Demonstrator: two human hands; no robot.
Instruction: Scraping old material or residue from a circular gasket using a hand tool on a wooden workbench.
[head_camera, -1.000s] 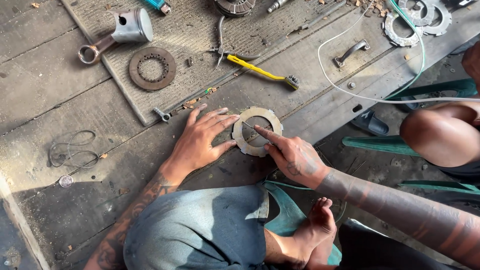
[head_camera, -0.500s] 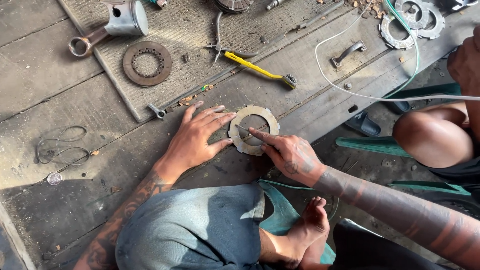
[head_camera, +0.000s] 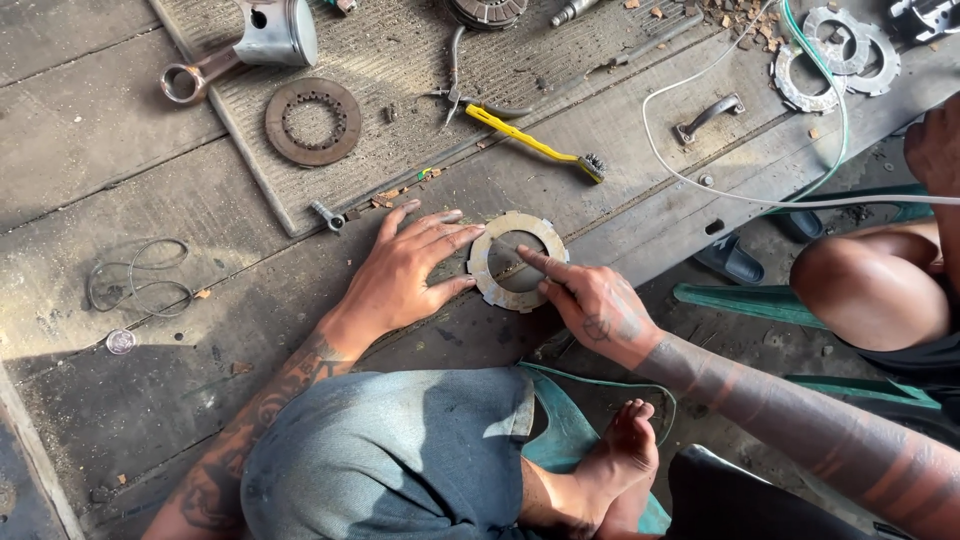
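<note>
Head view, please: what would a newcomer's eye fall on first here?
Two tattooed hands at centre: the left hand presses a notched grey metal ring onto the wooden floor, and the right hand points into it. Behind, a rusty toothed disc lies beside a yellow-handled wire brush.

The floor (head_camera: 120, 170) is made of old grey wooden boards. A ribbed mat (head_camera: 400, 60) lies at the top middle. A toothed metal ring (head_camera: 517, 262) lies flat in the middle. A loop of wire (head_camera: 135, 280) sits at the left, with a small round cap (head_camera: 121, 342) just below it. A metal handle (head_camera: 708, 118) lies at the upper right.
</note>
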